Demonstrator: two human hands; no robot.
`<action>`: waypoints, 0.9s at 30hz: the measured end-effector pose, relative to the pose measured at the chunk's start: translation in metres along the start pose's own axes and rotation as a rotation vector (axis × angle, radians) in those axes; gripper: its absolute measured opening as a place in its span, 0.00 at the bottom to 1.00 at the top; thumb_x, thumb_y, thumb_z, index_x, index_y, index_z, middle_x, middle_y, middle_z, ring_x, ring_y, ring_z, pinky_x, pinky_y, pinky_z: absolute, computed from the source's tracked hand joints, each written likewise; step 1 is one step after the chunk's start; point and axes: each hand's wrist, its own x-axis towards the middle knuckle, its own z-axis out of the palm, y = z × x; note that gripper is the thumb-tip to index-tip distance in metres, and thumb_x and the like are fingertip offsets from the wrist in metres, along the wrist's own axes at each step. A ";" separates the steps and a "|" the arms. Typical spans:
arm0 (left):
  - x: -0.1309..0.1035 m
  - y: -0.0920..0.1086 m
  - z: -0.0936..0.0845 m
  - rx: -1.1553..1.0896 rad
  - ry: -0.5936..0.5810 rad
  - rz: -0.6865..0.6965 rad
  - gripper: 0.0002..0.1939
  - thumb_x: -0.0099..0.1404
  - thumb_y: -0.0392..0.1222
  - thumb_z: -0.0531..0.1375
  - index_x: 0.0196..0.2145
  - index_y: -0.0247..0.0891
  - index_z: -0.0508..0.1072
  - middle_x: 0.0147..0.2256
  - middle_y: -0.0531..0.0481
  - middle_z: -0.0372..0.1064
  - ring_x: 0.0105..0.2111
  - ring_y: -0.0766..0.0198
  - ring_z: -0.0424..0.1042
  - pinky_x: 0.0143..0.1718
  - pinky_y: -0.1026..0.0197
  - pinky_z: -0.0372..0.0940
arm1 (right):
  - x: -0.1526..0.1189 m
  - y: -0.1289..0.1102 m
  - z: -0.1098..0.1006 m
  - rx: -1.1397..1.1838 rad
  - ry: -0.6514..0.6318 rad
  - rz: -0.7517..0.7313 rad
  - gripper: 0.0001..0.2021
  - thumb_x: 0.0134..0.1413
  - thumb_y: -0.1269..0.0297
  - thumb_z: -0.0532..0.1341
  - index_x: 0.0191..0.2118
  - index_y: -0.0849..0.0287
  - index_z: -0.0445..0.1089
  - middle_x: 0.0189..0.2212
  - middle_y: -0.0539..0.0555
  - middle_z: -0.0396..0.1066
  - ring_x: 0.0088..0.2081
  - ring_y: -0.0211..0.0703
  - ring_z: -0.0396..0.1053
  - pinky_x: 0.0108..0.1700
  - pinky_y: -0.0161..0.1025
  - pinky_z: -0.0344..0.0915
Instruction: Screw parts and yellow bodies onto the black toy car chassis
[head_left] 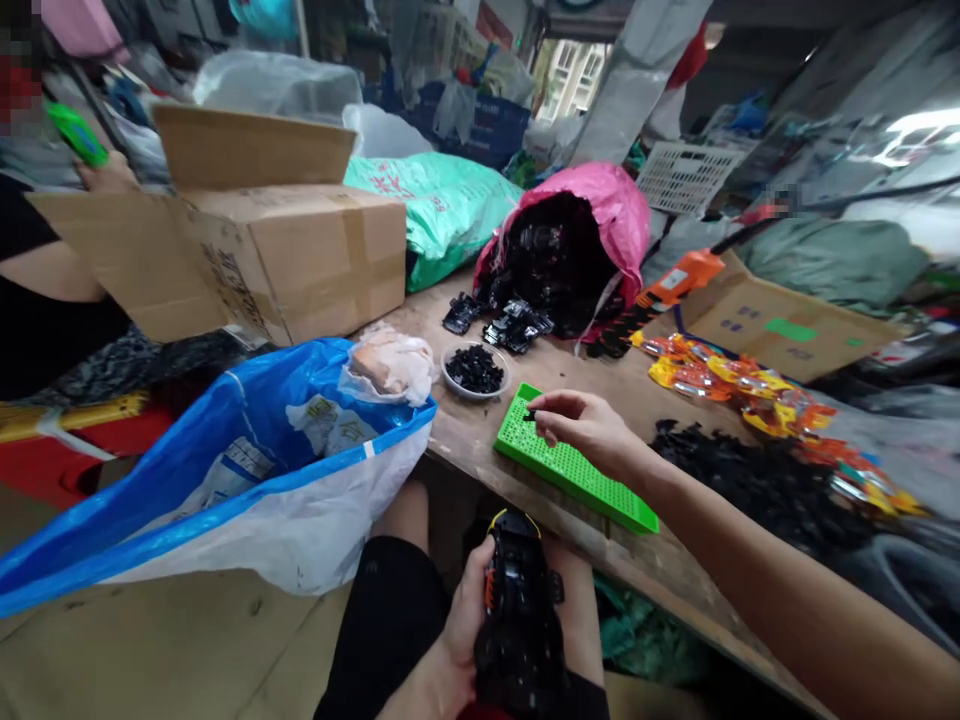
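Note:
Low over my lap, my left hand [466, 610] is wrapped round a black toy car [521, 610] with yellow trim at one end and orange on its side. My right hand [577, 428] pinches a small black plastic part [531, 415] between thumb and fingertips. It hovers over a shallow green perforated tray [592, 490] at the table's near edge. Beyond the tray's left end stands a round clear bowl [448, 380] heaped with small black pieces [475, 369]. Black plastic car parts [517, 325] lie behind the bowl.
A pink sack [619, 205] spills black parts at the back. A cardboard box [330, 260] stands left, above an open blue-and-white bag [315, 520]. Black pieces [742, 480] and orange-yellow parts [739, 380] cover the right side. Another person's hand [109, 175] holds something green at far left.

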 end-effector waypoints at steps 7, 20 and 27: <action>0.015 -0.007 0.016 -0.009 0.058 0.096 0.23 0.62 0.59 0.65 0.35 0.32 0.78 0.26 0.48 0.75 0.31 0.59 0.75 0.38 0.60 0.67 | -0.100 0.041 0.008 -0.373 0.113 -0.164 0.05 0.54 0.63 0.63 0.35 0.57 0.76 0.31 0.53 0.77 0.31 0.41 0.74 0.32 0.36 0.69; 0.024 -0.017 0.029 -0.006 0.089 0.103 0.20 0.65 0.55 0.64 0.38 0.32 0.80 0.32 0.47 0.79 0.40 0.53 0.78 0.47 0.57 0.69 | -0.119 0.053 0.012 -0.693 -0.004 -0.423 0.07 0.62 0.71 0.59 0.40 0.56 0.75 0.34 0.54 0.74 0.35 0.41 0.73 0.35 0.35 0.70; 0.024 -0.018 0.033 -0.039 0.110 0.128 0.20 0.70 0.52 0.58 0.45 0.31 0.80 0.35 0.45 0.81 0.45 0.52 0.78 0.52 0.55 0.68 | -0.121 0.048 0.027 -1.080 -0.004 -0.424 0.08 0.66 0.69 0.57 0.40 0.56 0.73 0.35 0.55 0.75 0.35 0.43 0.71 0.32 0.37 0.62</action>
